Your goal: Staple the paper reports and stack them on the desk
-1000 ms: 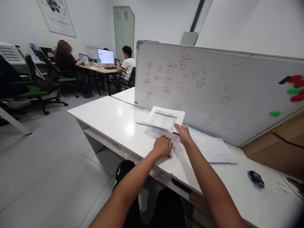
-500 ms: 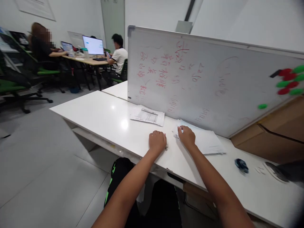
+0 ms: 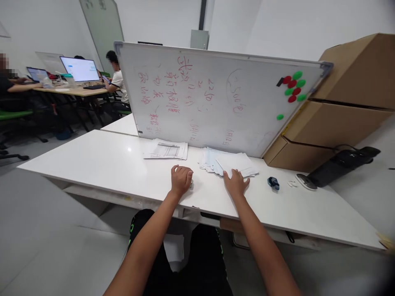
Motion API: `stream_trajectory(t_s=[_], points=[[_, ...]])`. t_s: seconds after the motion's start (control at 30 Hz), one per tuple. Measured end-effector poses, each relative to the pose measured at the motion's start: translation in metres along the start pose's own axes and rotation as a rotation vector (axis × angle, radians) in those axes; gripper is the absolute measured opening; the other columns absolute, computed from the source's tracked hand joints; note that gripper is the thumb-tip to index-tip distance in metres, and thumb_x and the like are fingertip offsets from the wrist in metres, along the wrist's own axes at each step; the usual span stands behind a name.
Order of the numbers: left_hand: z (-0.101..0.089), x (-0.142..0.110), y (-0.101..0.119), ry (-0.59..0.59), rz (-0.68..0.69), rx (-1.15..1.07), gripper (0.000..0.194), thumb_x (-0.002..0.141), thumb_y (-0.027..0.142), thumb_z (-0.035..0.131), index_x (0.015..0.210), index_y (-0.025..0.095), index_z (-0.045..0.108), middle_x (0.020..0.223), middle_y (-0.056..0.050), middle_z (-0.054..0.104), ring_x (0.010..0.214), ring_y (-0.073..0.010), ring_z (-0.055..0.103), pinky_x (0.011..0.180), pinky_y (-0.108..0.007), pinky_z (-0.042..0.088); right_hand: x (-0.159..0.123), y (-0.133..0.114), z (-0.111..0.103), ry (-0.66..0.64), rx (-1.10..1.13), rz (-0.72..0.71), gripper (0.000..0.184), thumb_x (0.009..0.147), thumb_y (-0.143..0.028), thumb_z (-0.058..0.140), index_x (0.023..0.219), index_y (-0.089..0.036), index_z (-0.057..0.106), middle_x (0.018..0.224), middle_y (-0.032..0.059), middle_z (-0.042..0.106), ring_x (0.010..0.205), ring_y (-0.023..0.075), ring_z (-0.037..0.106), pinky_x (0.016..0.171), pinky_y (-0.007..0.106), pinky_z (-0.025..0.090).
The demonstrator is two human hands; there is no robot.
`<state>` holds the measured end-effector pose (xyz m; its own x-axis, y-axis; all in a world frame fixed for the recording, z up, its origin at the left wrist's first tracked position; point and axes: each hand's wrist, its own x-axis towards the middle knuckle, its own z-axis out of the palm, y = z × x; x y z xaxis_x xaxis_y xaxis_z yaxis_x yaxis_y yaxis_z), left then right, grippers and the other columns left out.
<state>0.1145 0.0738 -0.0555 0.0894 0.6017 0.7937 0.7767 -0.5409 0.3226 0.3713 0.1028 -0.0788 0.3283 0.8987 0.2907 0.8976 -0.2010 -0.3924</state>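
Note:
My left hand [image 3: 181, 180] rests as a closed fist on the white table [image 3: 101, 164], curled over a small object I cannot make out. My right hand [image 3: 236, 183] lies flat with fingers spread, its fingertips on the near edge of a fanned stack of papers [image 3: 226, 163]. A second, smaller pile of printed sheets [image 3: 166, 149] lies to the left of the stack, against the foot of the leaning whiteboard [image 3: 212, 98].
A small dark blue object [image 3: 273, 183] lies right of the papers. A black device [image 3: 339, 163] and cardboard boxes [image 3: 345, 102] stand at the right. Red and green magnets [image 3: 293, 87] stick to the whiteboard. People sit at a far desk [image 3: 70, 88] with a monitor.
My right hand set a sheet down on the left pile and moved right onto the fanned stack. The left fist stayed put. The view swung right.

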Motion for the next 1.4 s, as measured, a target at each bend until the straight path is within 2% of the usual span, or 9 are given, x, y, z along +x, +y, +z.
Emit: stream_trajectory(t_s=[0.23,0.37,0.43,0.57,0.73,1.2,1.3,1.4], points=[[0.001,0.001,-0.002,0.023,-0.064,0.023,0.034,0.097,0.022,0.031,0.080,0.021,0.061,0.081,-0.002,0.070,0.084,-0.0182,0.061,0.097,-0.040,0.031,0.001,0.005,-0.008,0.015,0.222,0.128,0.054,0.091,-0.056,0.033,0.121,-0.020,0.059,0.138,0.0135,0.052,0.131,0.0292,0.039,0.108,0.064,0.004],[0.001,0.001,-0.003,0.015,-0.085,0.034,0.036,0.097,0.024,0.031,0.080,0.021,0.062,0.081,-0.003,0.070,0.083,-0.0192,0.061,0.095,-0.040,0.033,0.001,0.006,-0.007,0.043,0.191,0.112,0.049,0.089,-0.050,0.042,0.123,-0.019,0.057,0.136,0.0129,0.054,0.127,0.0282,0.042,0.108,0.061,0.005],[0.001,0.001,-0.003,0.020,-0.087,0.035,0.036,0.097,0.024,0.031,0.079,0.022,0.062,0.080,-0.003,0.070,0.083,-0.0193,0.061,0.094,-0.040,0.033,0.001,0.006,-0.006,0.048,0.155,0.097,0.049,0.087,-0.048,0.046,0.126,-0.019,0.055,0.137,0.0132,0.052,0.126,0.0281,0.042,0.108,0.059,0.008],[0.002,0.001,-0.003,0.025,-0.105,0.056,0.036,0.097,0.024,0.033,0.075,0.021,0.061,0.075,-0.003,0.069,0.078,-0.0190,0.061,0.090,-0.039,0.034,0.001,0.007,-0.006,0.037,0.134,0.083,0.050,0.085,-0.047,0.049,0.127,-0.019,0.053,0.140,0.0126,0.049,0.128,0.0273,0.039,0.102,0.051,0.023],[0.003,0.001,-0.004,0.018,-0.104,0.085,0.035,0.096,0.023,0.037,0.069,0.021,0.059,0.067,-0.001,0.066,0.071,-0.0177,0.059,0.088,-0.039,0.033,0.001,0.008,-0.007,0.016,0.106,0.071,0.042,0.086,-0.044,0.051,0.120,-0.020,0.057,0.137,0.0114,0.053,0.126,0.0274,0.041,0.095,0.049,0.026],[0.004,-0.001,-0.004,0.034,-0.133,0.061,0.035,0.095,0.023,0.037,0.069,0.021,0.059,0.066,-0.001,0.067,0.071,-0.0178,0.058,0.094,-0.040,0.032,-0.001,0.006,-0.010,0.061,0.032,0.039,0.034,0.093,-0.033,0.040,0.110,-0.020,0.066,0.124,0.0114,0.063,0.114,0.0260,0.050,0.096,0.047,0.020],[0.004,0.000,-0.005,0.026,-0.149,0.049,0.035,0.095,0.023,0.036,0.068,0.021,0.059,0.067,-0.001,0.067,0.071,-0.0180,0.059,0.095,-0.040,0.032,0.002,0.004,-0.011,0.097,0.047,0.044,0.036,0.093,-0.034,0.037,0.104,-0.020,0.068,0.115,0.0103,0.068,0.110,0.0256,0.052,0.101,0.050,0.015],[0.001,0.002,-0.003,0.011,-0.153,0.026,0.037,0.095,0.025,0.035,0.067,0.021,0.059,0.066,-0.002,0.066,0.072,-0.0183,0.060,0.097,-0.042,0.032,-0.003,-0.001,-0.026,0.194,0.112,0.027,0.037,0.093,-0.033,0.034,0.098,-0.020,0.068,0.114,0.0095,0.068,0.112,0.0255,0.052,0.106,0.051,0.013]])
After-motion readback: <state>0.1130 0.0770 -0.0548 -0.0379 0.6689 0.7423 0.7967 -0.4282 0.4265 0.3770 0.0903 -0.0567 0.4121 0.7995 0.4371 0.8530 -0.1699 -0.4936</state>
